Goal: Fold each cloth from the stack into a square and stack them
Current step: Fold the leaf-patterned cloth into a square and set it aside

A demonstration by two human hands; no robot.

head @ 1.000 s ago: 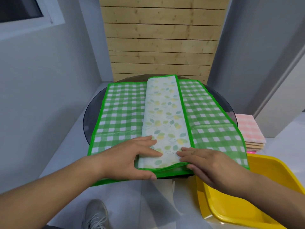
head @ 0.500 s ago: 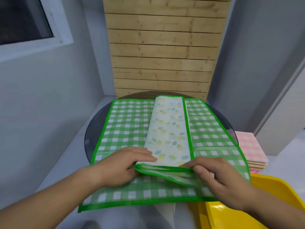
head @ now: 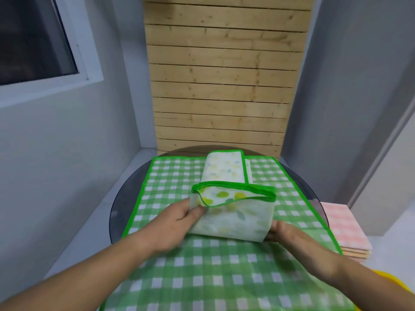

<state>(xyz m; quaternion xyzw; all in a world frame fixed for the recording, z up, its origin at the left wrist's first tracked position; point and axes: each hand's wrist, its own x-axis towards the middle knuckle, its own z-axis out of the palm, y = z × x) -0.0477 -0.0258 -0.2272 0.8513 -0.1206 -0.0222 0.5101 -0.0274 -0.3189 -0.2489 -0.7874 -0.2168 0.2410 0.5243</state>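
Mostly grey walls (head: 67, 153) w/ a wood slat panel (head: 224, 86) at back, window (head: 33, 41) upper left. Round dark surface (head: 121, 205) carried a green checked cloth (head: 170, 187); on it lay the leaf-print cloth (head: 233, 218), near end lifted, left hand (head: 177, 223) pinching its left edge & right hand (head: 289, 236) gripping its right. Stack of pink cloths (head: 343, 225) sat right.

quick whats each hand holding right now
left hand: pinching the near-left corner of the leaf-print cloth, raised off the table.
right hand: holding the same cloth's right edge.
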